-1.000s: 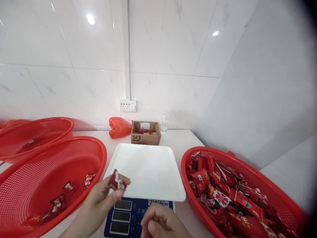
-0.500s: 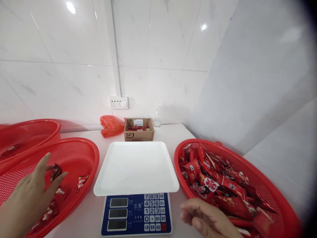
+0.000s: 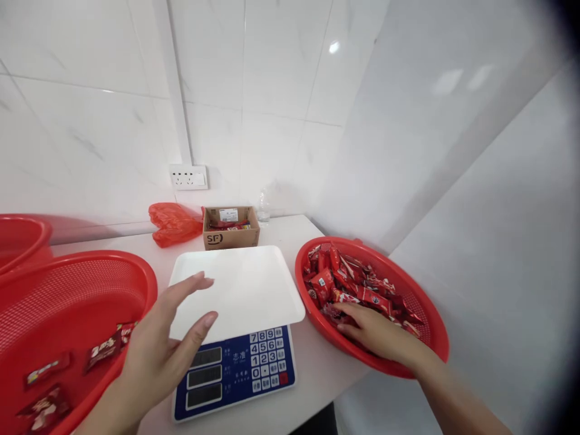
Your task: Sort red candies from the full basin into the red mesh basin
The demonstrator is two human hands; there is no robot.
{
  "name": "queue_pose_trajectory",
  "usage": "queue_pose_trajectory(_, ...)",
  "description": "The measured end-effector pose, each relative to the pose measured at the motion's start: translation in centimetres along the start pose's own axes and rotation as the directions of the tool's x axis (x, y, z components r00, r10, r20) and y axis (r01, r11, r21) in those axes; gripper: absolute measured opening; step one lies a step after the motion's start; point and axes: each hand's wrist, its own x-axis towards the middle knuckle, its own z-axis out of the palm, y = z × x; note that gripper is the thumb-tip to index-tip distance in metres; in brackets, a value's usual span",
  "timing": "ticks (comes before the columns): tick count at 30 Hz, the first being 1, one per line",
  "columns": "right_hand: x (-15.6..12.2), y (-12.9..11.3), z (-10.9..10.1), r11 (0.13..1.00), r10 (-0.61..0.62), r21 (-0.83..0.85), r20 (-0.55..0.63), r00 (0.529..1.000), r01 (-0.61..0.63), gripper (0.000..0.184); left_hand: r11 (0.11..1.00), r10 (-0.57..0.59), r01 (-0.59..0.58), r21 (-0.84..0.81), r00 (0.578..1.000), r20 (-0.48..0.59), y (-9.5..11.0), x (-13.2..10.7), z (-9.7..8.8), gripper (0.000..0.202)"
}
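Observation:
My left hand (image 3: 156, 347) hovers over the left edge of the white weighing tray (image 3: 244, 296), thumb and fingers apart, nothing visible between them. My right hand (image 3: 374, 332) reaches into the red basket (image 3: 437, 314) on the right. Its outstretched fingers touch the red snack packets (image 3: 371, 299) heaped there; the fingertips are partly hidden among them. Below the tray is the blue panel of the digital scale (image 3: 240, 374), partly covered by my left hand. Several small wrapped packets (image 3: 104, 350) lie in the left red basket (image 3: 120, 263).
Behind the scale stands a small cardboard box (image 3: 232, 240) with packets inside. An orange plastic bag (image 3: 174, 225) lies to its left, a clear plastic bottle (image 3: 263, 205) to its right. Another red basket (image 3: 25, 241) is at far left. A wall socket (image 3: 189, 177) sits above the table.
My left hand has left the left basket and come over the scale; the dark packet near its fingers no longer shows there. My right hand has gone into the right basket. The view has turned right.

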Motion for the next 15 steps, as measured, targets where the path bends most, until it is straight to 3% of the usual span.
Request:
queue_pose_trajectory(3,0.8,0.3,0.1,1.000,-0.003,-0.022,0.038,0.999,0.004,0.054,0.994,0.052,-0.051,-0.097,0.999,0.012,0.8,0.5,0.5,0.040)
queue_pose_trajectory(8,1.6,-0.2,0.7,0.999,0.032,-0.029,0.097,0.995,-0.029,0.064,0.986,0.045,-0.037,-0.164,0.998,0.046,-0.2,0.8,0.2,0.045)
queue_pose_trajectory(15,1.6,-1.5,0.1,0.997,-0.060,0.054,0.173,0.983,0.052,0.051,0.975,-0.033,0.061,-0.215,0.991,0.132,-0.9,1.0,0.2,0.045)
